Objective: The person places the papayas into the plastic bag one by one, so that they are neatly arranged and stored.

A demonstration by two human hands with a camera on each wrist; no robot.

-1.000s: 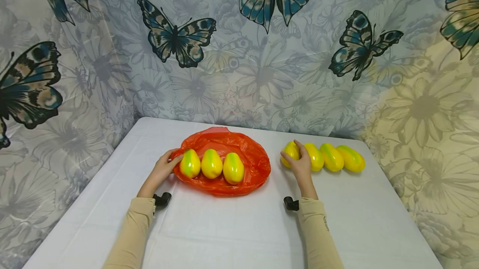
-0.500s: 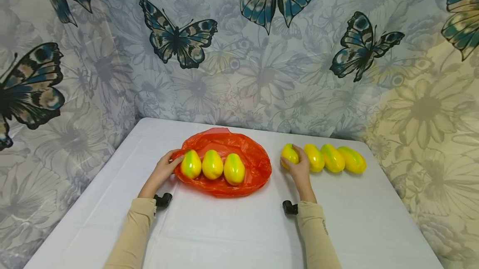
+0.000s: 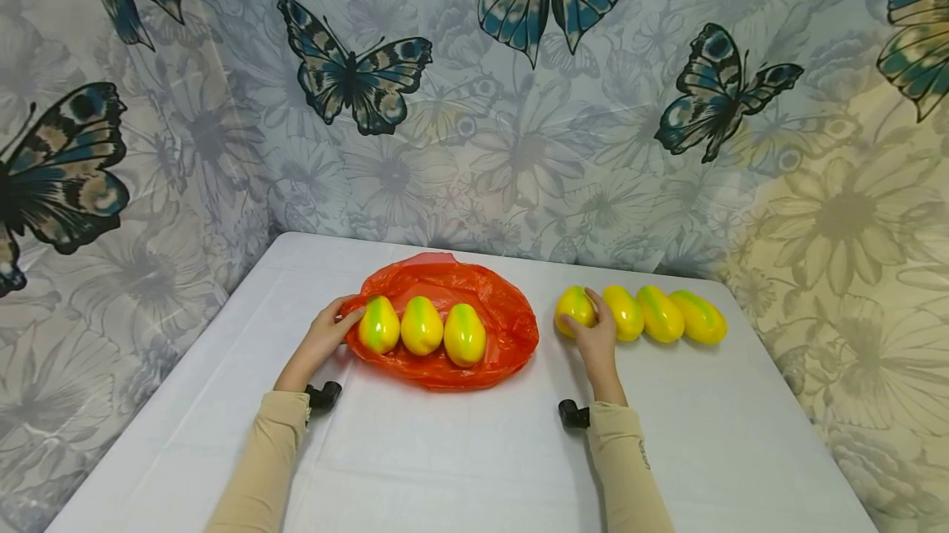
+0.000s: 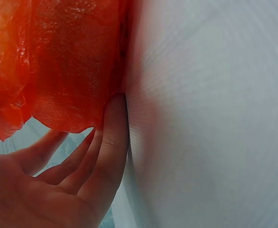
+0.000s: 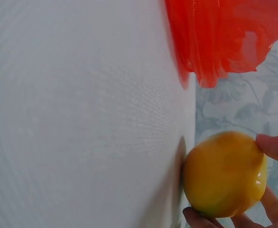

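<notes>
A red plastic bag [image 3: 511, 327] lies spread open on the table, with three glossy yellow-and-green fruits [image 3: 422, 325] in a row in its mouth. My left hand [image 3: 324, 335] holds the bag's left edge; in the left wrist view its fingers [image 4: 111, 142] reach up against the red plastic, their tips partly hidden. To the right of the bag, my right hand [image 3: 597, 341] grips another yellow fruit [image 3: 574, 302] with thumb and fingers around it. The right wrist view shows this held fruit [image 5: 224, 173] close to the tabletop.
Several more yellow fruits [image 3: 662, 315] line up to the right of my right hand, the nearest almost against it. A white cloth covers the table [image 3: 445, 459]. Behind it hangs a butterfly-patterned curtain [image 3: 504, 162].
My right hand has drawn back very slightly, its fingers settling closer around the fruit. The left hand stays at the bag's edge, and the other fruits lie as before.
</notes>
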